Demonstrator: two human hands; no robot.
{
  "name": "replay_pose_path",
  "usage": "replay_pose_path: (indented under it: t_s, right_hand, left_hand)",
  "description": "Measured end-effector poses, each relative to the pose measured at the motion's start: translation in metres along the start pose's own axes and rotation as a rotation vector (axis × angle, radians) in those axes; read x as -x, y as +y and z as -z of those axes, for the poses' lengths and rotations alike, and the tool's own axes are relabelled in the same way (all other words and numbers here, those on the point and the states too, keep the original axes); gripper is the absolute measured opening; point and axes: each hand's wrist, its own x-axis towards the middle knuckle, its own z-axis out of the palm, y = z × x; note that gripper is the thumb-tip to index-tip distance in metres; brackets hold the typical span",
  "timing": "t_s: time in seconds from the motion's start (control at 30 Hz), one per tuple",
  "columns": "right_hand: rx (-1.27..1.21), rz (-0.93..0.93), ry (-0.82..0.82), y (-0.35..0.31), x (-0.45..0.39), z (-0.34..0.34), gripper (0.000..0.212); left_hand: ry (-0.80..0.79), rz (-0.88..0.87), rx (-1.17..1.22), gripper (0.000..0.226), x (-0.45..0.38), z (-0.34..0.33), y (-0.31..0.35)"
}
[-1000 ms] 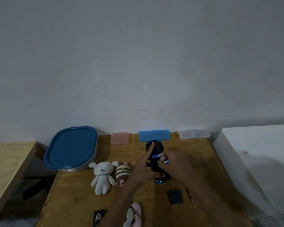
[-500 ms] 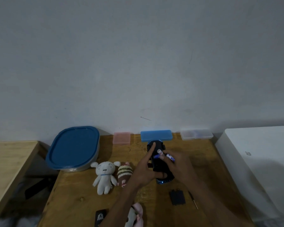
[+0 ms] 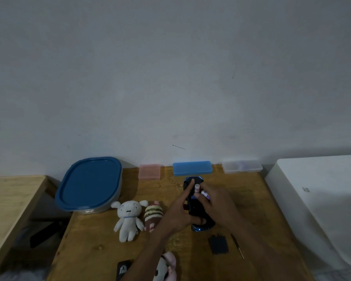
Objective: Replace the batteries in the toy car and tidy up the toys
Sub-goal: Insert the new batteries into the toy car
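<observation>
With the left hand (image 3: 179, 217) steadying the upturned dark blue toy car (image 3: 199, 209) on the wooden bench (image 3: 93, 250), the right hand's (image 3: 219, 207) fingers (image 3: 200, 197), pinching small cylindrical batteries (image 3: 197, 188), should lift them clear without tipping it.

Dim, even indoor light with a bluish-grey cast; no glare. Soft shadows fall behind the blue-lidded container (image 3: 89, 184) against the wall (image 3: 170, 67) and across the white surface (image 3: 322, 199) at right. Wide-angle distortion bends the table (image 3: 89, 250) edges outward, and fine detail is soft and noisy throughout.
</observation>
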Motion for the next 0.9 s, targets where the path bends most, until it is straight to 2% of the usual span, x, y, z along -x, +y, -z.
replay_pose_path:
  t_s: [0.07,0.17,0.27,0.6,0.73,0.9]
  right_hand:
    - [-0.048,-0.012,0.019,0.0,-0.001,-0.002,0.012]
    - [-0.111,-0.051,0.007,0.0,-0.001,-0.001,0.005]
    - [-0.186,-0.081,-0.005,0.002,0.0,0.001,0.007]
    - [0.195,-0.049,-0.043,-0.011,-0.009,0.014,0.022]
    - [0.135,-0.033,-0.048,-0.014,-0.014,0.017,0.031]
    - [0.104,-0.005,-0.062,-0.018,-0.018,0.016,0.022]
  left_hand:
    - [0.014,-0.001,0.006,0.117,-0.001,0.0,0.001]
    - [0.038,0.013,0.046,0.117,-0.003,0.002,-0.001]
    - [0.046,0.015,0.081,0.115,-0.003,0.005,-0.001]
    - [0.035,0.004,0.048,0.117,-0.008,0.009,0.001]
    - [0.046,-0.006,0.049,0.117,-0.011,0.012,0.004]
    - [0.026,-0.014,0.011,0.118,-0.011,0.014,0.009]
